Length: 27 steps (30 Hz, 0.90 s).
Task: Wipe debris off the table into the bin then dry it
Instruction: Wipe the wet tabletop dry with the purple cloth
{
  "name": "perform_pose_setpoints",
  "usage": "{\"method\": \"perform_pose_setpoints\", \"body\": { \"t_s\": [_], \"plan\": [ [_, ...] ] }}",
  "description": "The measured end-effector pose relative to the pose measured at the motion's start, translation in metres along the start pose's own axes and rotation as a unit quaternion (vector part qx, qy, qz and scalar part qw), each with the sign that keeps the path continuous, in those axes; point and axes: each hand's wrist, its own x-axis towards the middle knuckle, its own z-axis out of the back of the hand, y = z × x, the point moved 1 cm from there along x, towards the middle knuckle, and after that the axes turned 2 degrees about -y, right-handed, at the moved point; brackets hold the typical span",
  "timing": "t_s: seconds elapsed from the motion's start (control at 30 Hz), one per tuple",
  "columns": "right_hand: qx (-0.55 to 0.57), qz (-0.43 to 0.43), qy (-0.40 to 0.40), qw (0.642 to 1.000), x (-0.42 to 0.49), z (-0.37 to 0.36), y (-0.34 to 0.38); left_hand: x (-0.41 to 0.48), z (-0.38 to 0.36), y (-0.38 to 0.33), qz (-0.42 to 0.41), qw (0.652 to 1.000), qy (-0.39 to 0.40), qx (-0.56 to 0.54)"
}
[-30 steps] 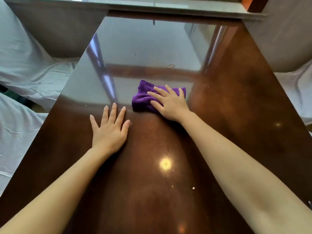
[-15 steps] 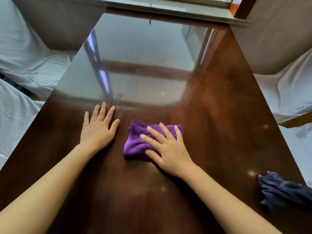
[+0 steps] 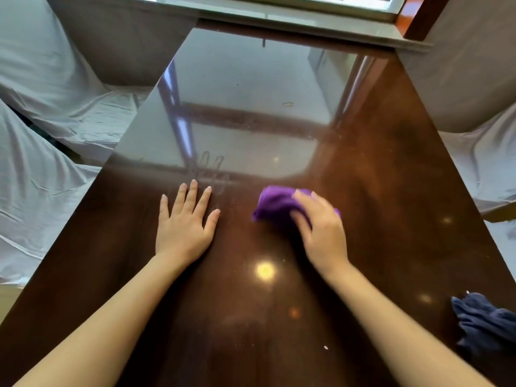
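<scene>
A glossy dark brown table (image 3: pixel 391 169) fills the view. My right hand (image 3: pixel 321 233) presses a bunched purple cloth (image 3: pixel 272 203) onto the table's middle, its fingers curled over the cloth's near side. My left hand (image 3: pixel 185 222) lies flat on the table to the left of the cloth, fingers spread, holding nothing. A small white crumb (image 3: pixel 325 347) lies near the front, beside my right forearm. Fine specks dot the surface between my hands. No bin is in view.
A crumpled dark blue cloth (image 3: pixel 485 322) lies at the table's right edge, near the front. Chairs draped in white covers (image 3: pixel 50 107) stand along the left and right sides. A window sill (image 3: pixel 279 18) runs along the far end.
My right hand has dragged the purple cloth toward me and then to the right. My left hand stayed flat, leaving a faint handprint just beyond its fingers. The view shifted, showing the blue cloth.
</scene>
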Motion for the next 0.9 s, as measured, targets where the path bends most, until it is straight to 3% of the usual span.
{"method": "perform_pose_setpoints", "body": {
  "t_s": [0.13, 0.37, 0.67, 0.9],
  "plan": [
    [-0.035, -0.034, -0.002, 0.999, 0.097, -0.036, 0.006, 0.000, -0.001, 0.000, -0.002, 1.000, -0.001, 0.002],
    [-0.130, 0.006, 0.168, 0.977, 0.170, -0.121, 0.035, -0.001, -0.003, 0.001, -0.011, 1.000, -0.017, 0.006],
    [-0.178, 0.133, 0.236, 0.946, 0.180, -0.142, 0.048, -0.002, 0.000, 0.002, -0.021, 1.000, 0.007, 0.000],
    [-0.155, 0.219, 0.245, 0.932, 0.128, -0.112, 0.042, -0.037, 0.012, 0.005, 0.033, 0.999, -0.019, -0.022]
  ]
}}
